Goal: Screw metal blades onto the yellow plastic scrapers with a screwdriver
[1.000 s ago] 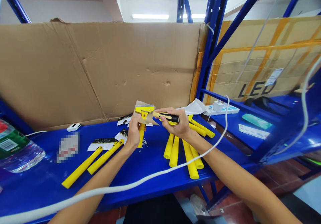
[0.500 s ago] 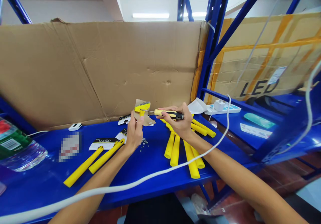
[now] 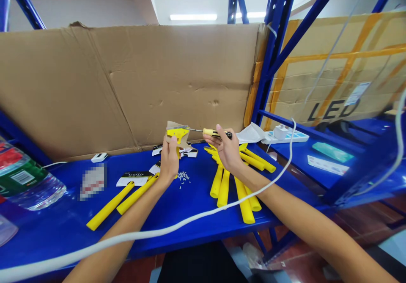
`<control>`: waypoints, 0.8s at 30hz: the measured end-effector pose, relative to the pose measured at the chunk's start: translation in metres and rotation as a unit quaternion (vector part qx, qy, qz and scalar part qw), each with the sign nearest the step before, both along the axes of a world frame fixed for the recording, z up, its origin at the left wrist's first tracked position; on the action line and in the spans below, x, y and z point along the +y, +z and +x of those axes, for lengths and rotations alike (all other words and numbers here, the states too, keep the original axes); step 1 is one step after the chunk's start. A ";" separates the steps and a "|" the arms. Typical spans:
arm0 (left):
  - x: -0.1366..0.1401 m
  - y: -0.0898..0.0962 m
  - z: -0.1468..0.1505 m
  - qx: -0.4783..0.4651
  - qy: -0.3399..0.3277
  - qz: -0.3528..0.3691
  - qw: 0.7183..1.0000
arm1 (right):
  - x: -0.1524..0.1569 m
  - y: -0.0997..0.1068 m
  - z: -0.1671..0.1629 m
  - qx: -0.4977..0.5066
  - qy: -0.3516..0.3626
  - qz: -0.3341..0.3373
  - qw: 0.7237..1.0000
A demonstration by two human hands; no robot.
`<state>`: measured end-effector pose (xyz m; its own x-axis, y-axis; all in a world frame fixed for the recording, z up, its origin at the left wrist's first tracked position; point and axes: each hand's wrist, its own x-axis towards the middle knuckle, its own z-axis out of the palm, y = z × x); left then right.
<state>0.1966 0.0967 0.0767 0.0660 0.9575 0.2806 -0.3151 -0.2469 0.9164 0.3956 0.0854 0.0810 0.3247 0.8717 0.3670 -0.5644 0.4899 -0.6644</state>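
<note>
My left hand (image 3: 170,158) is closed around a yellow scraper (image 3: 178,134), its wide head up and a blade along the top edge. A piece of brown paper shows behind the head. In my right hand (image 3: 227,149) is a screwdriver (image 3: 211,132) with a cream and black handle. Its shaft points left, and the tip reaches the scraper's head near the blade; whether it touches cannot be made out. Beneath my left hand lies a small heap of screws (image 3: 183,176). Several yellow scraper handles (image 3: 224,185) lie fanned out below my right hand.
Two yellow handles (image 3: 110,206) lie at left beside black-and-white cards (image 3: 131,179). A large bottle (image 3: 28,177) stands at the far left. A white cable (image 3: 177,225) hangs across the front. Cardboard (image 3: 177,75) backs the blue shelf; a power strip (image 3: 294,137) sits right.
The scraper's head has turned so its blade edge lies more level. The screwdriver has shifted up to that edge, and my right fingers have loosened and spread along its handle.
</note>
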 end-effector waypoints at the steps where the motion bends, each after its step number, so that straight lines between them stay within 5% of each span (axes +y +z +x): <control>1: 0.003 0.003 0.000 -0.025 0.005 -0.017 1.000 | 0.005 -0.001 0.006 0.028 0.014 -0.014 0.999; 7: 0.016 0.017 -0.014 -0.113 -0.162 -0.169 0.966 | 0.022 -0.008 0.029 0.055 0.074 -0.071 0.993; 9: 0.018 0.015 -0.015 -0.092 -0.170 -0.178 0.965 | 0.022 -0.010 0.028 0.056 0.094 -0.088 0.990; 15: 0.014 0.008 -0.004 -0.061 -0.090 -0.100 0.989 | 0.018 -0.009 0.022 0.052 0.123 -0.093 0.987; 24: 0.002 0.036 -0.033 -0.055 -0.105 0.000 0.993 | 0.010 -0.008 0.022 -0.073 0.156 -0.111 0.979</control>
<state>0.1640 0.0986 0.1128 0.2336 0.9258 0.2973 -0.4572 -0.1653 0.8739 0.4181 0.0957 0.0727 -0.0120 0.9835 0.1804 -0.5543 0.1436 -0.8198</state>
